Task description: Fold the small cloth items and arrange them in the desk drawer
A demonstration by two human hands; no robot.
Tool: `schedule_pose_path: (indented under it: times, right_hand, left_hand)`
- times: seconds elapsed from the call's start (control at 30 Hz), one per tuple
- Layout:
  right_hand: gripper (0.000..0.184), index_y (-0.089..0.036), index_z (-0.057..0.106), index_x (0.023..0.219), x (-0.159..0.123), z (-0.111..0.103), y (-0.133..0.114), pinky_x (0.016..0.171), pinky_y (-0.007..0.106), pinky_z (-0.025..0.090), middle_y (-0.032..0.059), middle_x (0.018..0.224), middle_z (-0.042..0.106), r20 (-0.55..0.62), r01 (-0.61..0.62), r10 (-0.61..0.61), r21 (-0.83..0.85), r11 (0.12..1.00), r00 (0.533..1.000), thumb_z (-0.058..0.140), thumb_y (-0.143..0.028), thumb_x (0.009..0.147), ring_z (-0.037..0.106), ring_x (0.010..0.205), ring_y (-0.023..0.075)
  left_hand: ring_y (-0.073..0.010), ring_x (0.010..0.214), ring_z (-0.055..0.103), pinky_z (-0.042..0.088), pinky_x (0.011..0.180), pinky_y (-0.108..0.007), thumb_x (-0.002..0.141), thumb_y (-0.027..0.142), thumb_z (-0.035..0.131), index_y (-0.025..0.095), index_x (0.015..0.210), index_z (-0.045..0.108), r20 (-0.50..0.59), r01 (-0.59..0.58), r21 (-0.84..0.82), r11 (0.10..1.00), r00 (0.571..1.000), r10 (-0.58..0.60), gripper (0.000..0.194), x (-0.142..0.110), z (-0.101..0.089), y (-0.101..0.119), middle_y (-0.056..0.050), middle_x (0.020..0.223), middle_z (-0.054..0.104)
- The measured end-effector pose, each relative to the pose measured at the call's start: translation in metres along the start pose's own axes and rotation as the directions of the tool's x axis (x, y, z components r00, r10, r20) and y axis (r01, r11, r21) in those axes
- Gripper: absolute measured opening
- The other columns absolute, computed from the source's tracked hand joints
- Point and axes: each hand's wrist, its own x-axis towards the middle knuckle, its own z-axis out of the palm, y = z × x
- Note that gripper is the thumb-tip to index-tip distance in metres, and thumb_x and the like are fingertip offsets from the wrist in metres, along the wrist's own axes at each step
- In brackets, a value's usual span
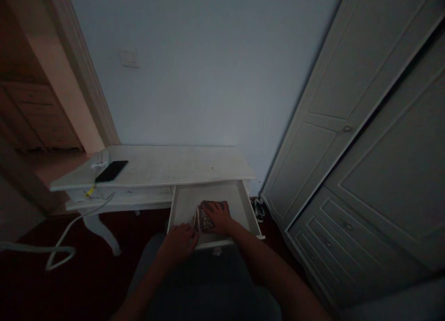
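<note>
Evidently, the patterned cloth (206, 220) lay inside the open drawer (194, 193), at two o'clock from the left hand (181, 238); the right hand (218, 217), nearer, covered it with a spread grip, while whether the left's grip pinched its edge could not be told.

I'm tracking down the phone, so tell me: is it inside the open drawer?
No, the dark phone lies on top of the white table, left of the open drawer.

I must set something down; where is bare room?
Mostly free: long white tabletop right of black flat phone; open white drawer behind brown patterned bundle. Crowded: tabletop's left end; drawer's front, around left hand and right hand.
</note>
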Motion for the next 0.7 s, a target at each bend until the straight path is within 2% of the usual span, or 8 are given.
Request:
schedule_pose_path:
  times: [0.07,0.13,0.2,0.3,0.33,0.4,0.57,0.7]
  right_hand:
    - [0.090,-0.036,0.028,0.167,0.009,-0.010,0.009,0.120,0.056,0.024,0.0111,0.172,0.033,0.013,0.178,-0.177,-0.025,0.984,0.984,0.073,-0.053,0.091,0.033,0.151,0.0357]
    - [0.076,-0.044,0.038,0.162,0.016,-0.022,0.020,0.118,0.053,0.025,0.0054,0.169,0.040,0.020,0.181,-0.180,-0.029,0.983,0.983,0.072,-0.046,0.093,0.039,0.147,0.0331]
    - [0.067,-0.047,0.045,0.157,0.023,-0.029,0.027,0.115,0.056,0.026,0.0065,0.163,0.047,-0.054,-0.070,0.070,-0.006,0.998,0.996,0.069,-0.046,0.095,0.044,0.141,0.0345]
    - [0.064,-0.034,0.047,0.159,0.043,-0.028,0.017,0.109,0.062,0.030,0.0183,0.153,0.053,-0.175,-0.482,0.492,0.096,0.871,0.853,0.062,-0.046,0.097,0.047,0.136,0.0401]
    - [0.064,-0.029,0.047,0.159,0.052,-0.025,0.008,0.108,0.064,0.031,0.0216,0.149,0.055,-0.193,-0.542,0.556,0.124,0.831,0.808,0.060,-0.045,0.098,0.048,0.135,0.0417]
    - [0.063,-0.025,0.050,0.157,0.070,-0.017,-0.016,0.107,0.066,0.032,0.0230,0.144,0.058,-0.200,-0.556,0.578,0.158,0.816,0.791,0.060,-0.046,0.098,0.050,0.133,0.0425]
    - [0.065,-0.043,0.061,0.145,0.089,-0.001,-0.065,0.108,0.054,0.040,0.0080,0.141,0.063,-0.128,-0.213,0.231,0.138,0.967,0.965,0.074,-0.065,0.084,0.056,0.128,0.0349]
    - [0.061,-0.046,0.059,0.147,0.060,-0.003,-0.047,0.105,0.051,0.044,0.0071,0.136,0.065,0.007,0.104,-0.105,0.063,0.993,0.994,0.074,-0.059,0.088,0.059,0.124,0.0319]
  left_hand:
    - [-0.0273,0.100,0.073,0.051,0.089,-0.040,0.110,0.039,0.035,0.020,0.105,0.075,0.044,0.035,-0.012,0.999,0.998,-0.034,0.045,0.001,0.002,-0.001,-0.011,0.104,0.078]
    - [-0.0267,0.096,0.074,0.051,0.085,-0.038,0.111,0.041,0.031,0.020,0.102,0.075,0.065,0.052,-0.019,0.998,0.997,-0.051,0.050,0.001,0.004,-0.002,-0.009,0.100,0.078]
    - [-0.0265,0.098,0.075,0.051,0.085,-0.036,0.111,0.040,0.030,0.021,0.101,0.076,0.073,0.058,-0.017,0.998,0.996,-0.056,0.051,0.001,0.005,-0.001,-0.009,0.102,0.079]
    - [-0.0261,0.101,0.075,0.050,0.087,-0.035,0.110,0.039,0.032,0.020,0.102,0.076,0.084,0.081,-0.029,0.996,0.993,-0.079,0.048,0.002,0.002,0.001,-0.009,0.103,0.079]
    - [-0.0261,0.101,0.075,0.050,0.086,-0.035,0.109,0.040,0.033,0.020,0.101,0.076,0.091,0.094,-0.039,0.995,0.992,-0.090,0.048,0.004,0.002,0.001,-0.009,0.103,0.079]
    - [-0.0262,0.100,0.075,0.050,0.086,-0.035,0.109,0.041,0.034,0.020,0.099,0.077,0.104,0.106,-0.056,0.993,0.990,-0.100,0.048,0.006,0.001,0.001,-0.009,0.102,0.080]
    - [-0.0259,0.100,0.075,0.050,0.086,-0.034,0.106,0.040,0.036,0.021,0.102,0.077,0.124,0.120,-0.085,0.989,0.986,-0.109,0.045,0.006,0.001,-0.002,-0.009,0.105,0.081]
    - [-0.0262,0.101,0.075,0.050,0.087,-0.035,0.106,0.038,0.037,0.021,0.108,0.076,0.106,0.123,-0.098,0.987,0.988,-0.113,0.043,0.003,0.001,-0.003,-0.010,0.110,0.080]
